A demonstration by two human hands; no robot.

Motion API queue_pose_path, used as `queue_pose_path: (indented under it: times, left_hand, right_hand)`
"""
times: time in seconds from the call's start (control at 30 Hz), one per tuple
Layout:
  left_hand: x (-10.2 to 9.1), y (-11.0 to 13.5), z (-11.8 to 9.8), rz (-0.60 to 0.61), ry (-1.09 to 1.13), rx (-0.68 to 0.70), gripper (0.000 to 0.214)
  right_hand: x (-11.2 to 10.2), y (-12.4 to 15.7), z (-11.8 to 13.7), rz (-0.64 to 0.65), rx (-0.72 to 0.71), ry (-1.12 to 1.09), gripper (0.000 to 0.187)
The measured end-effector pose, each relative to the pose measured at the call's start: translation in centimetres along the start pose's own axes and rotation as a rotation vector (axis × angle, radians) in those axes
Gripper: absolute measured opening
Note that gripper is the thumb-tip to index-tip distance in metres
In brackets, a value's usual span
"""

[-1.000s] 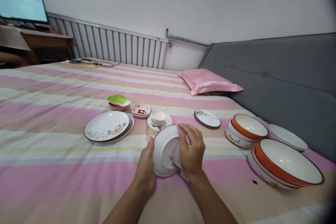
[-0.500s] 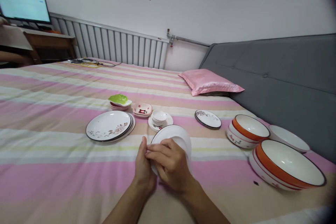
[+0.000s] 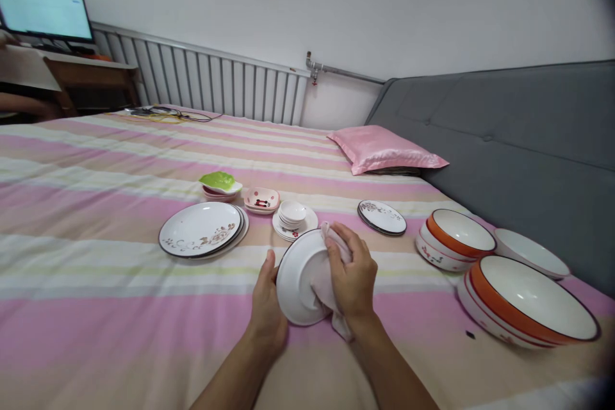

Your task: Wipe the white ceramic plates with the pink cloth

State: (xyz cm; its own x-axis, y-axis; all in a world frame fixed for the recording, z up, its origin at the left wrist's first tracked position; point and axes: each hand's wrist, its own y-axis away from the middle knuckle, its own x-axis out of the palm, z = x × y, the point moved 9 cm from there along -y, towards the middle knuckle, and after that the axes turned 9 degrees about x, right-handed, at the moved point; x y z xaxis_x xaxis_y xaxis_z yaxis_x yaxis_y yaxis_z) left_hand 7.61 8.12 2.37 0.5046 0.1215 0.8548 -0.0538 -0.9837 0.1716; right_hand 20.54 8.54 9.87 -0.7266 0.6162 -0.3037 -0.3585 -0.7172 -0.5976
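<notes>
My left hand (image 3: 267, 306) grips the left rim of a white plate (image 3: 298, 278), which is tilted up on its edge with its underside facing me. My right hand (image 3: 353, 277) presses a pale pink cloth (image 3: 329, 288) against the plate's right side, fingers curled over the top rim. Both hands hover just above the striped bedspread (image 3: 96, 295), near the middle of the view.
Behind the hands lie a stack of large floral plates (image 3: 200, 230), a green dish (image 3: 220, 182), a pink dish (image 3: 261, 199), small white saucers (image 3: 292, 214) and a small floral plate (image 3: 382, 216). Orange-rimmed bowls (image 3: 528, 298) sit at the right by the grey headboard (image 3: 519, 141). A pink pillow (image 3: 384, 148) lies further back.
Half a second ago my right hand lay across the plate's lower left by my left hand. Now it has swept back to the right side with the cloth, and the plate is tilted toward me again.
</notes>
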Motion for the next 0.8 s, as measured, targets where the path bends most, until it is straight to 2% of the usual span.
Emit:
queue_pose_path:
  times: [0.1,0.23,0.4,0.57,0.67,0.8]
  left_hand:
    - [-0.1,-0.1,0.0,0.006,-0.008,0.000,0.050]
    - [-0.1,-0.3,0.1,0.014,0.017,0.007,0.046]
    - [-0.5,-0.5,0.0,-0.008,0.084,0.029,0.036]
    - [-1.0,-0.7,-0.1,-0.006,0.167,0.031,0.035]
    - [-1.1,-0.7,0.1,0.005,0.165,0.021,0.034]
    - [-0.8,-0.7,0.2,0.010,0.095,0.050,0.029]
  right_hand:
    - [0.0,-0.2,-0.8,0.000,0.052,-0.008,0.024]
    - [0.5,0.4,1.1,0.047,-0.104,-0.053,0.022]
    - [1.9,2.1,4.6,0.234,-0.338,-0.121,0.022]
    - [3.5,4.2,6.7,0.446,-0.473,-0.138,0.020]
    - [3.5,4.4,6.7,0.429,-0.472,-0.138,0.020]
    - [2.5,3.1,5.4,0.280,-0.385,-0.109,0.020]
